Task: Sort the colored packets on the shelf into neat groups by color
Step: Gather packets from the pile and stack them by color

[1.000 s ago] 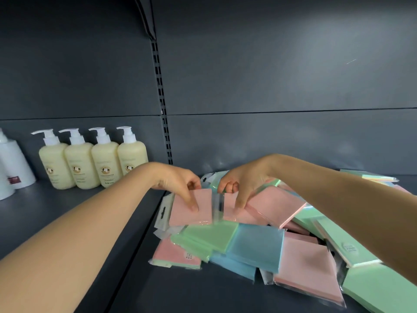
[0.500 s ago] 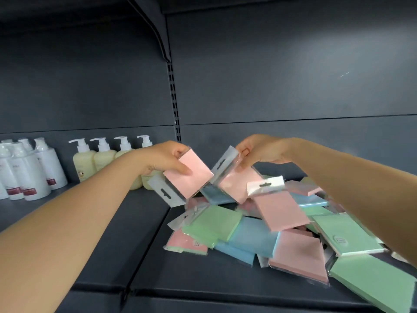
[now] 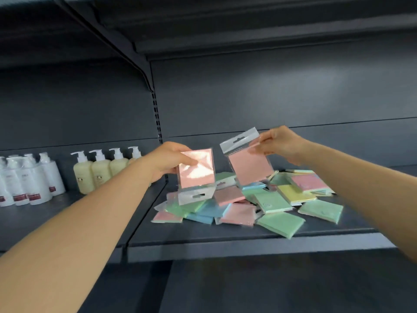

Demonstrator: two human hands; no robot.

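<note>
- Left hand point(image 3: 168, 159) grips a pink packet point(image 3: 195, 169), thumb across its front face, fingers behind. Packet is held up above the shelf, hang-tab point(image 3: 195, 196) pointing down, glare on the wrapper.
- Right hand point(image 3: 281, 144) pinches a second pink packet point(image 3: 249, 164) at its upper right edge, near the clear hang-tab point(image 3: 239, 140), which points up. Packet hangs tilted, clear of the pile.
- The two held packets sit side by side with a narrow gap, not touching.
- Below them: loose pile of packets point(image 3: 243, 202) on the dark shelf point(image 3: 225, 238), colours mixed and overlapping, with pink, green, blue and one yellow packet point(image 3: 293, 194).
- Green packets point(image 3: 281, 223) lie at the front right of the pile, near the shelf's front edge; blue ones point(image 3: 208, 211) front left, partly under green.
- Another pink packet point(image 3: 239, 214) lies flat near the pile's front centre.
- Pile is on the right-hand shelf bay; the upright slotted post point(image 3: 157, 116) divides it from the left bay.
- Left bay: row of cream pump bottles point(image 3: 93, 172) against the back panel, partly hidden by the left forearm; white bottles with red labels point(image 3: 24, 179) farther left.
- Upper shelf bracket point(image 3: 126, 48) runs diagonally overhead.
</note>
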